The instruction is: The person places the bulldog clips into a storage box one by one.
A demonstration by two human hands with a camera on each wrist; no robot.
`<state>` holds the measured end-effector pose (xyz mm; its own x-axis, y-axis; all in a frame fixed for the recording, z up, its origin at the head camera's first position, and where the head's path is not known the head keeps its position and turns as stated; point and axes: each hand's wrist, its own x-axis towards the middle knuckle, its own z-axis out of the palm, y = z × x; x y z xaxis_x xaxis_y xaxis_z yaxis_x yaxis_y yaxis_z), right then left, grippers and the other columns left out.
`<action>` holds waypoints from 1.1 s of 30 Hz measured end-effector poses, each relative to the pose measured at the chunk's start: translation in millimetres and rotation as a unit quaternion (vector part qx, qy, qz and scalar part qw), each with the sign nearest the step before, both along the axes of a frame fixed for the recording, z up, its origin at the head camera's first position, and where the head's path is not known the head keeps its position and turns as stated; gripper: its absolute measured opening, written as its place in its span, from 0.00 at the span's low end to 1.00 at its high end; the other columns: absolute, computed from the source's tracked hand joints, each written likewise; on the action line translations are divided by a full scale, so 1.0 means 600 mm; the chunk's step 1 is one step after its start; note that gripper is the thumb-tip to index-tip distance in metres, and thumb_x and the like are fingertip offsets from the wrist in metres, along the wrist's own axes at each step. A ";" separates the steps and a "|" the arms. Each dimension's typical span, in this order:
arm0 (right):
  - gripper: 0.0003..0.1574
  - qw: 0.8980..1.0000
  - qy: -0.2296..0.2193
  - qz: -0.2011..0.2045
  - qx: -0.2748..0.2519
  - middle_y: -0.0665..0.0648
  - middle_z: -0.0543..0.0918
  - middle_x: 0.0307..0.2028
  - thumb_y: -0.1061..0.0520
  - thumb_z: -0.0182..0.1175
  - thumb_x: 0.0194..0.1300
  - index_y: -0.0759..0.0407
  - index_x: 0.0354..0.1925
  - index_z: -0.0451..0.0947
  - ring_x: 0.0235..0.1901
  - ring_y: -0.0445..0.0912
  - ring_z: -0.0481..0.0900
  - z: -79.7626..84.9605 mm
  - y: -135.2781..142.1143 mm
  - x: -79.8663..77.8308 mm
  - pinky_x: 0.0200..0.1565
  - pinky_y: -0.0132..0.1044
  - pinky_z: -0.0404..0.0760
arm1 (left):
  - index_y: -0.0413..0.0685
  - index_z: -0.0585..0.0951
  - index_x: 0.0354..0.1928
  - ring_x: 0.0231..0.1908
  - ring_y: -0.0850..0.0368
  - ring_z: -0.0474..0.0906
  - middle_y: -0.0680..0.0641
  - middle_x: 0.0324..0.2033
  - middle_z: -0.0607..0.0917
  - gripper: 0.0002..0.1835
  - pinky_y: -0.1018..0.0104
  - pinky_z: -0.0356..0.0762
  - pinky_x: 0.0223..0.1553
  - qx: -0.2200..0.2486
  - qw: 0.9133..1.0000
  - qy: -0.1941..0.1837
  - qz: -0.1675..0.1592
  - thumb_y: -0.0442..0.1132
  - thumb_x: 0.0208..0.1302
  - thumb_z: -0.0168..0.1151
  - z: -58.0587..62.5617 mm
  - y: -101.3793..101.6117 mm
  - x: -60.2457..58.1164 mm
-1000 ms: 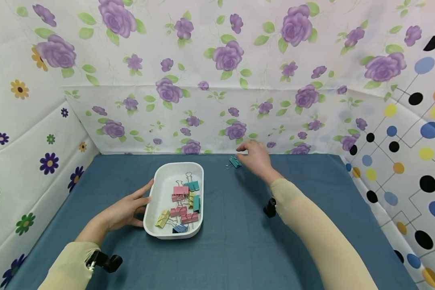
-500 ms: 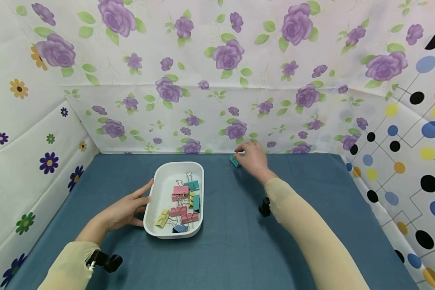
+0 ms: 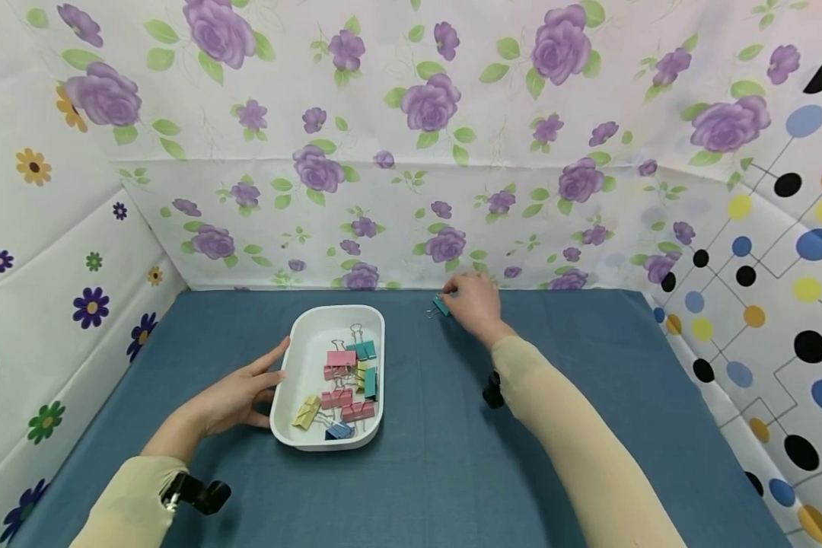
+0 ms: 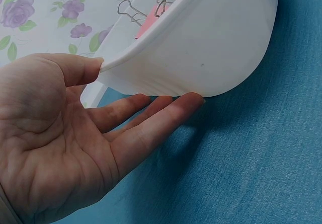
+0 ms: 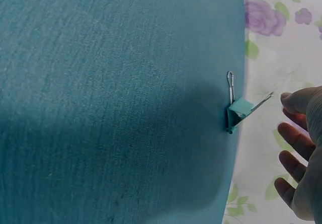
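Observation:
A teal binder clip (image 3: 441,306) lies near the back edge of the blue cloth, its wire handles spread in the right wrist view. My right hand (image 3: 475,303) is just beside it, fingers loosely bent; the right wrist view has a gap between the fingertips (image 5: 287,97) and the clip (image 5: 239,111). The white tray (image 3: 289,335) holds several pink, yellow, teal and blue binder clips. On its left side my left hand (image 3: 236,392) rests, thumb (image 4: 88,69) at the rim and the other fingers (image 4: 166,114) extended against the lower outer wall.
Blue cloth (image 3: 438,457) covers the table. A floral curtain (image 3: 397,205) rises right at its back edge, and patterned sheets stand along the left (image 3: 62,358) and right (image 3: 760,304) sides.
My right hand has moved slightly left and lower, closer over the teal binder clip, and its fingers now overlap the clip. The left hand and the tray have stayed in place.

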<state>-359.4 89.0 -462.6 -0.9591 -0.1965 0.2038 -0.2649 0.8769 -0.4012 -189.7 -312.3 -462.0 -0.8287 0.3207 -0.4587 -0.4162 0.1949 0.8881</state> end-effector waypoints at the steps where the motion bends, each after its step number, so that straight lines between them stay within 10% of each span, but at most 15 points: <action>1: 0.10 1.000 -0.001 -0.001 0.003 0.55 0.83 0.51 0.49 0.65 0.72 0.49 0.46 0.89 0.56 0.58 0.74 -0.001 -0.001 0.000 0.59 0.59 0.70 | 0.85 0.39 0.80 0.72 0.29 0.59 0.35 0.79 0.45 0.36 0.39 0.81 0.48 0.001 1.000 0.001 -0.001 0.50 0.84 0.46 0.000 0.000 0.000; 33: 0.07 0.999 -0.007 0.000 0.037 0.53 0.84 0.47 0.49 0.66 0.72 0.47 0.41 0.89 0.53 0.57 0.73 -0.022 -0.016 -0.014 0.59 0.58 0.70 | 0.85 0.39 0.80 0.73 0.29 0.56 0.37 0.80 0.44 0.36 0.40 0.81 0.49 -0.002 1.000 0.000 0.000 0.49 0.84 0.44 -0.001 -0.002 -0.001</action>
<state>-368.0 79.6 -476.1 -0.9618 -0.2098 0.1761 -0.2593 0.9043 -0.3391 -190.0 -313.8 -462.7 -0.8281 0.3193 -0.4608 -0.4170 0.1988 0.8869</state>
